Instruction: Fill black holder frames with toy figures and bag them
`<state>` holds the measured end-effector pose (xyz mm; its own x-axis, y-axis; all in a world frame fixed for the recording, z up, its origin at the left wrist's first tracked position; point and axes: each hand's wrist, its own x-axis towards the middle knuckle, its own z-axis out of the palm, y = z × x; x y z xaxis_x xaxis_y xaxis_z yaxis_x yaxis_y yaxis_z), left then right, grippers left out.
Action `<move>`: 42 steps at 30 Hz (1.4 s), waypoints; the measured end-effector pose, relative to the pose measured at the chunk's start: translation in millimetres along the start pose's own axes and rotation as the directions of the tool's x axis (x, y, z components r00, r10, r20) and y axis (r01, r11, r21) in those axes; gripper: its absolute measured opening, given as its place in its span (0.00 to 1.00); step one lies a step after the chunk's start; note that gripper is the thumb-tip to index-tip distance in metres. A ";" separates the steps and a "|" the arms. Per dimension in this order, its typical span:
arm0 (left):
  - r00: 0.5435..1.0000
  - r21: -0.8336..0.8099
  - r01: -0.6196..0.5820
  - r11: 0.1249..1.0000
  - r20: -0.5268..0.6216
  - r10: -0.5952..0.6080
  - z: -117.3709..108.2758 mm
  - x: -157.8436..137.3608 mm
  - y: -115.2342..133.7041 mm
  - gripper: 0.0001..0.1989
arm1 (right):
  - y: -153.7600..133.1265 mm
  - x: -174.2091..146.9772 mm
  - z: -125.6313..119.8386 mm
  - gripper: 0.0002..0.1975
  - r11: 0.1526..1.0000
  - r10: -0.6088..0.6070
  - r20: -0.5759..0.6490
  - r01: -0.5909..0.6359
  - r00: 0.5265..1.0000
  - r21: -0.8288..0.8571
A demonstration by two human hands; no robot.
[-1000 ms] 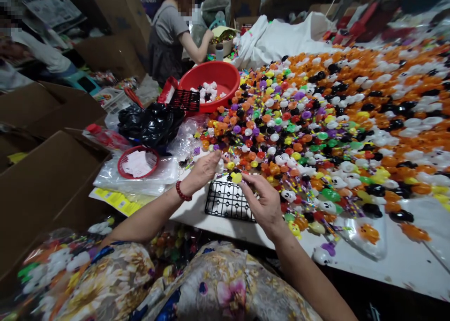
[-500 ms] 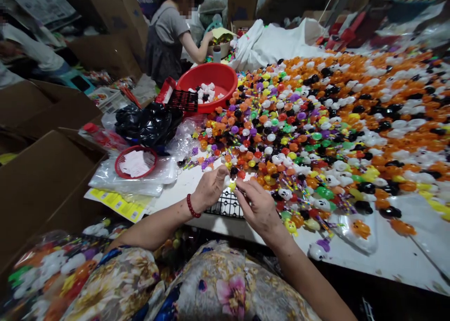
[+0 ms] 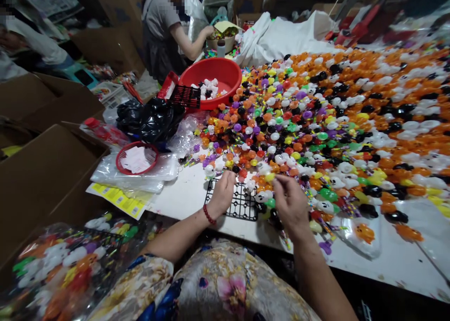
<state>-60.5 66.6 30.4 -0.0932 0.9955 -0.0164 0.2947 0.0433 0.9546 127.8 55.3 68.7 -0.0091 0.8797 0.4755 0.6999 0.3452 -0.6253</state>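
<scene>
My left hand [image 3: 224, 193], a beaded bracelet at its wrist, is over the left part of a black plastic grid [image 3: 242, 209]. Its fingers are curled together, and what they hold, if anything, is hidden. A small white piece [image 3: 250, 185] is on the grid to the right of that hand. My right hand [image 3: 291, 201] is at the near edge of the pile of small plastic toys [image 3: 298, 138], thumb and fingers pinched at a small yellow plastic piece [image 3: 270, 177].
Left on the table are a red basket [image 3: 121, 167] of white slips, clear plastic bags [image 3: 165, 168] and a black bag [image 3: 154, 119]. Behind stands a red basin [image 3: 230, 79] with white pieces. A co-worker [image 3: 163, 35] is at the far side. Cardboard boxes [image 3: 52, 180] stand at left.
My hands, together at a small white and yellow piece before, have parted. The right moved right to the toys; the left drew back a little, and more of the grid shows.
</scene>
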 end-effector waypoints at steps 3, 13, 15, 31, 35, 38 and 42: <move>0.982 0.342 -0.082 0.936 -0.131 0.134 0.0 27.6 -2.7 0.07 | 23.8 19.5 -7.8 0.14 0.962 -0.041 -0.179 -0.009 0.983 -0.273; 0.983 0.694 0.174 0.699 -0.085 -0.160 23.8 63.9 0.4 0.14 | -17.4 83.7 92.1 0.14 0.867 -0.020 0.554 0.290 0.832 -0.404; 0.981 0.647 0.183 0.740 -0.079 -0.175 24.1 66.5 -4.0 0.15 | -21.3 93.3 106.7 0.14 0.862 0.035 0.599 0.279 0.800 -0.423; 1.000 -0.091 0.001 0.996 -0.021 -0.003 9.8 22.9 -3.4 0.09 | 7.2 47.0 57.0 0.17 0.472 0.353 0.394 -0.525 0.849 0.709; 0.980 -0.290 0.120 0.950 0.186 -0.067 3.8 -0.5 1.9 0.15 | -3.0 20.0 42.8 0.22 0.334 0.383 0.485 -0.608 0.786 0.721; 0.959 -0.277 0.137 0.951 0.277 -0.057 2.0 -11.0 2.5 0.18 | -10.7 7.4 39.0 0.24 0.267 0.380 0.560 -0.666 0.737 0.696; 0.951 -0.220 0.110 0.969 0.305 -0.039 0.6 -19.0 0.4 0.19 | -17.6 -2.8 34.8 0.25 0.306 0.367 0.568 -0.672 0.737 0.674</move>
<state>-58.0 47.8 30.9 0.1901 0.9712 -0.1435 0.0656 0.1333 0.9889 90.6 58.1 56.9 -0.1550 0.9607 -0.2304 -0.2611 -0.2648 -0.9283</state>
